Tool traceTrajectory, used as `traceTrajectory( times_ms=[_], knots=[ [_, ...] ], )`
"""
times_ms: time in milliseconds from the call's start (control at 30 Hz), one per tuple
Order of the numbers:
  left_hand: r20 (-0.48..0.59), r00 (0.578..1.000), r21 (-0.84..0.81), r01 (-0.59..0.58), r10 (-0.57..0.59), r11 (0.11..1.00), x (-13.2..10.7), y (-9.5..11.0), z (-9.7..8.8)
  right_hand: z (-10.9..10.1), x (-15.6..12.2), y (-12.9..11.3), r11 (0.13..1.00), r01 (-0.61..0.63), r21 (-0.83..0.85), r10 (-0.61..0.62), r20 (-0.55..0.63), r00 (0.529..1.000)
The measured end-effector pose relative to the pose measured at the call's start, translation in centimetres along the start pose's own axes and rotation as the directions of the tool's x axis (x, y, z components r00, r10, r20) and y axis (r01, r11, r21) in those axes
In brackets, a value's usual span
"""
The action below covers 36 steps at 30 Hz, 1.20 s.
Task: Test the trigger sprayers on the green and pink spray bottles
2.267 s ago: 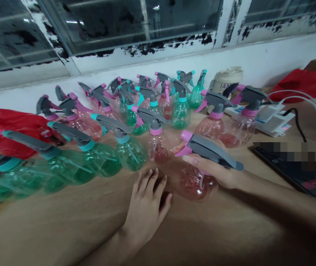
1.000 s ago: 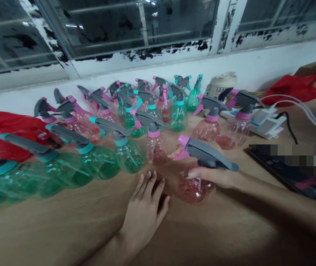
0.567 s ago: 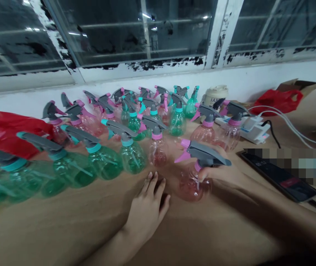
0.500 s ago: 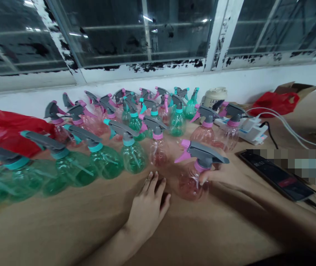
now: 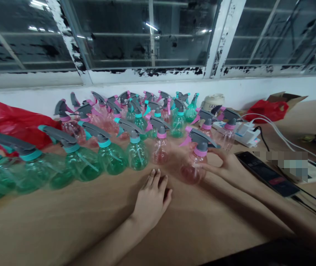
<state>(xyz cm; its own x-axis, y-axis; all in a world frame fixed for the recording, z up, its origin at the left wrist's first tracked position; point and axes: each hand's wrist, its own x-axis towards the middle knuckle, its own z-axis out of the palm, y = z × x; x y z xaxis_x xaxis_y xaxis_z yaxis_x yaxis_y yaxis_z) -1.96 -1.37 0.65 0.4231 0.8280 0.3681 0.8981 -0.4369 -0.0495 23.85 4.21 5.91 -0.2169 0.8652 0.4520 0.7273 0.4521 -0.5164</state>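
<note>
My right hand (image 5: 227, 167) curls round the body of a pink spray bottle (image 5: 193, 168) with a grey trigger head and pink nozzle, standing upright on the brown table (image 5: 64, 221). My left hand (image 5: 152, 197) lies flat on the table, fingers stretched out, just in front of a small pink bottle (image 5: 161, 149) and holding nothing. A row of green bottles (image 5: 110, 159) with teal collars runs to the left.
Several more pink and green spray bottles (image 5: 147, 111) crowd the back by the white wall under the windows. Red plastic bags (image 5: 16, 123) lie at left and far right. A power strip (image 5: 245, 135) with white cables, a dark phone (image 5: 265, 173) and a white tub (image 5: 212, 101) sit at right.
My right hand slid from the trigger head down to the bottle's body and set the bottle upright, a little farther back. My left hand stayed flat. The camera lifted and pulled back.
</note>
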Motion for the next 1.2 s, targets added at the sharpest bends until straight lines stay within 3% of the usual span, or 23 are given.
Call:
traceTrajectory(
  times_ms=[267, 433, 833, 1000, 1100, 1200],
  knots=[
    [-0.015, 1.0, 0.008, -0.009, 0.009, 1.0, -0.1, -0.1, 0.1, 0.7, 4.2, -0.2, 0.998, 0.044, -0.035, -0.044, -0.004, 0.999],
    [-0.014, 1.0, 0.007, -0.023, 0.023, 1.0, -0.1, -0.3, 0.1, 0.7, 5.5, -1.0, 0.992, 0.083, -0.098, -0.086, -0.023, 0.996],
    [0.01, 1.0, 0.02, -0.026, 0.026, 0.999, -0.1, -0.6, 0.1, 2.5, 7.7, -0.9, 0.991, 0.021, -0.13, -0.029, -0.059, 0.998],
    [-0.019, 1.0, 0.011, -0.025, 0.025, 1.0, -0.3, -0.9, 0.2, -0.5, 6.3, -0.2, 0.995, 0.036, -0.092, -0.044, -0.089, 0.995],
    [-0.02, 0.999, 0.02, -0.036, 0.036, 0.999, -0.3, -1.1, 0.3, -3.2, 5.1, 0.9, 0.998, -0.059, -0.02, 0.056, -0.116, 0.992],
    [-0.018, 0.999, 0.042, -0.049, 0.05, 0.998, -0.2, -1.3, 0.1, -4.6, 4.8, 2.4, 0.983, -0.171, -0.064, 0.157, -0.18, 0.971]
  ],
)
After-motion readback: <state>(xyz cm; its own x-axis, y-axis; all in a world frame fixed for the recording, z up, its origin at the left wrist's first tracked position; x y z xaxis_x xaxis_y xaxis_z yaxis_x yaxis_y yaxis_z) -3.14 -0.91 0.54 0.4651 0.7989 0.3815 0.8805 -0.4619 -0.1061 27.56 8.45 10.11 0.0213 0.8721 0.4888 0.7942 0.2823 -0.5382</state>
